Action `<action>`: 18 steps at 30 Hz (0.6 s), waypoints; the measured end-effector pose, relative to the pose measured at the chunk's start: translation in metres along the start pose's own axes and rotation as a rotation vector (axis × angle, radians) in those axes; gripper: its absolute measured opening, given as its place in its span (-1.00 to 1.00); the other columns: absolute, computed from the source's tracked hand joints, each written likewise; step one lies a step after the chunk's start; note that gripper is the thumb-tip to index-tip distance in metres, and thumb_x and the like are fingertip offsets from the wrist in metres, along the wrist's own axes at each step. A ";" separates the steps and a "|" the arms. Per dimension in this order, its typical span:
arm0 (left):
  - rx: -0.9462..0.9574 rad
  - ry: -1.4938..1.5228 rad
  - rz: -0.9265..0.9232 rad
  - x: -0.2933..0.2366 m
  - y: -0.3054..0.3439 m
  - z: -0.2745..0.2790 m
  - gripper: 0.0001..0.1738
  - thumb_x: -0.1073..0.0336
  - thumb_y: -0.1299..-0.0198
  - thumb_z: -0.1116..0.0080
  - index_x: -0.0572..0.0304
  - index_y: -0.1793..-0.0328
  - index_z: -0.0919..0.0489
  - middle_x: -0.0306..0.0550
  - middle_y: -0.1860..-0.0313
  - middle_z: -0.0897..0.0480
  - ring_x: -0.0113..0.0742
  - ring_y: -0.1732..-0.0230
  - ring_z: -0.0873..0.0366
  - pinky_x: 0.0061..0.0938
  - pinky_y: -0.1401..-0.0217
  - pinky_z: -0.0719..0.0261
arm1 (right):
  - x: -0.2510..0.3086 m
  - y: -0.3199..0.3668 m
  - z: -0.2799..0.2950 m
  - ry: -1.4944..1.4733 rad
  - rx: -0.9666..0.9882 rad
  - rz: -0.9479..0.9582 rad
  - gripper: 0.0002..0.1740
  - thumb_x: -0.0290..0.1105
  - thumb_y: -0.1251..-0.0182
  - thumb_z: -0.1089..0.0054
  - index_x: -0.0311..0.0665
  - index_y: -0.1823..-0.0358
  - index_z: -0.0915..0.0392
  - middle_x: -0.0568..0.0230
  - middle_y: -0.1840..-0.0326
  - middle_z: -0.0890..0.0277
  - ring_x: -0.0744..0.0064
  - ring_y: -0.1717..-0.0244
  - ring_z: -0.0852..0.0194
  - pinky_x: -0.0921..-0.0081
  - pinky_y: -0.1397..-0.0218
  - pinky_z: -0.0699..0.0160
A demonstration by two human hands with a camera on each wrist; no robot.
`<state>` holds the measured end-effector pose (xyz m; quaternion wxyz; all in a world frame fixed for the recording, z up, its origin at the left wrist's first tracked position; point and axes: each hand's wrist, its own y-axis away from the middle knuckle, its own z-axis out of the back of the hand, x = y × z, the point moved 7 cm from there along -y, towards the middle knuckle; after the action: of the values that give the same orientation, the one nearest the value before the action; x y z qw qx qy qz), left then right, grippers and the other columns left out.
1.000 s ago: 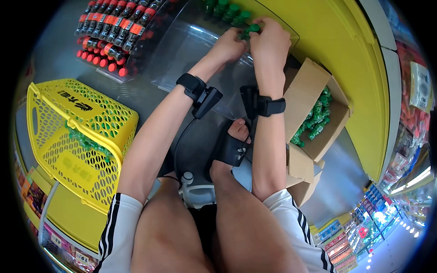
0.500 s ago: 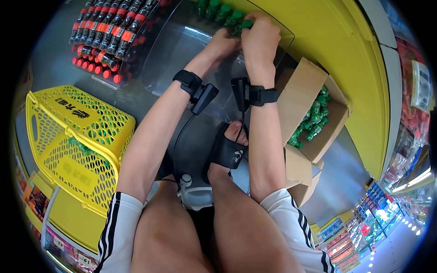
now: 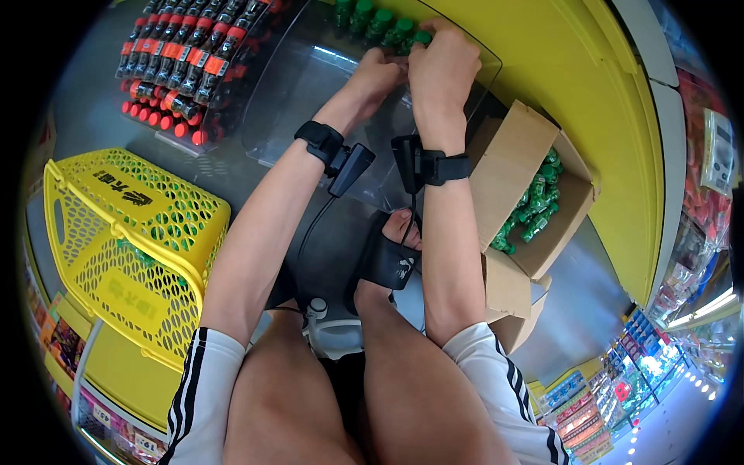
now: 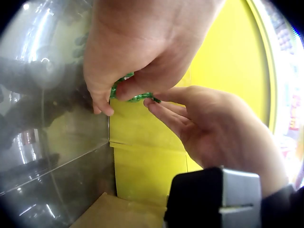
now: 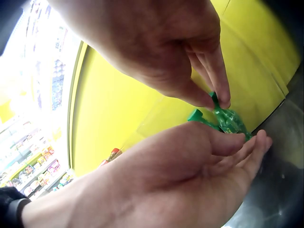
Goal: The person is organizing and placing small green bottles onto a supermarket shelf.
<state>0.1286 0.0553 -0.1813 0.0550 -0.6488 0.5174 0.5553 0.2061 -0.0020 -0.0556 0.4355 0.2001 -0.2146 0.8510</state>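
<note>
A small green bottle [image 5: 231, 122] lies between my two hands at the end of a row of green-capped bottles [image 3: 380, 22] inside a clear plastic bin [image 3: 310, 89]. In the right wrist view, the thumb and fingertips of my right hand [image 3: 444, 74] pinch its green cap end. My left hand [image 3: 377, 79] holds its other end between thumb and fingers. The left wrist view has the bottle mostly hidden behind the left thumb. A second green cap [image 5: 194, 115] pokes out beside it, above the left thumb.
An opened cardboard box [image 3: 508, 174] with green bottles stands to the right. At the left is a yellow basket [image 3: 147, 186] with more green bottles. Dark red-capped bottles [image 3: 186, 54] are stacked left of the bin, and a yellow panel [image 3: 597, 116] curves along the right.
Both hands have brought the green bottle up against the end of the row. The head view has shifted slightly. Over the last half second the hands have barely moved.
</note>
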 end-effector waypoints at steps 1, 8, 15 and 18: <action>0.037 0.009 -0.004 0.002 -0.004 0.001 -0.35 0.60 -0.47 -0.15 0.73 -0.63 -0.26 0.30 -0.39 -0.68 -0.08 -0.40 -0.68 -0.28 -0.49 -0.65 | 0.001 0.000 0.001 -0.004 -0.006 0.000 -0.74 -0.60 -0.33 -0.34 -0.39 -0.02 -0.82 -0.32 0.13 -0.81 -0.36 0.00 -0.84 -0.03 -0.11 -0.86; 0.064 -0.025 0.058 -0.015 0.015 -0.003 -0.28 0.65 -0.45 -0.08 0.75 -0.69 -0.17 0.38 -0.51 -0.61 -0.05 -0.48 -0.64 -0.28 -0.57 -0.60 | 0.002 -0.002 -0.001 0.079 0.000 -0.071 -0.77 -0.50 -0.30 -0.47 -0.29 0.02 -0.86 -0.16 0.13 -0.83 -0.28 0.04 -0.84 -0.02 -0.13 -0.82; 0.146 0.074 0.021 0.000 0.002 0.000 -0.26 0.71 -0.43 0.00 0.75 -0.72 -0.13 0.41 -0.58 -0.54 -0.06 -0.53 -0.59 -0.27 -0.66 -0.52 | 0.006 -0.001 -0.002 0.114 -0.022 -0.032 -0.80 -0.50 -0.31 -0.48 -0.36 0.06 -0.84 -0.16 0.15 -0.82 -0.27 0.06 -0.84 -0.04 -0.09 -0.79; 0.094 0.078 0.001 -0.001 0.004 0.000 -0.31 0.70 -0.43 -0.01 0.74 -0.69 -0.21 0.39 -0.56 -0.56 -0.08 -0.52 -0.60 -0.29 -0.65 -0.53 | 0.006 -0.001 0.000 0.077 -0.039 -0.013 -0.80 -0.50 -0.30 -0.48 -0.36 0.07 -0.84 -0.16 0.14 -0.82 -0.27 0.05 -0.84 -0.04 -0.10 -0.78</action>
<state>0.1259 0.0541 -0.1782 0.0651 -0.6665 0.5448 0.5047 0.2031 0.0025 -0.0524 0.4527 0.1599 -0.2129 0.8510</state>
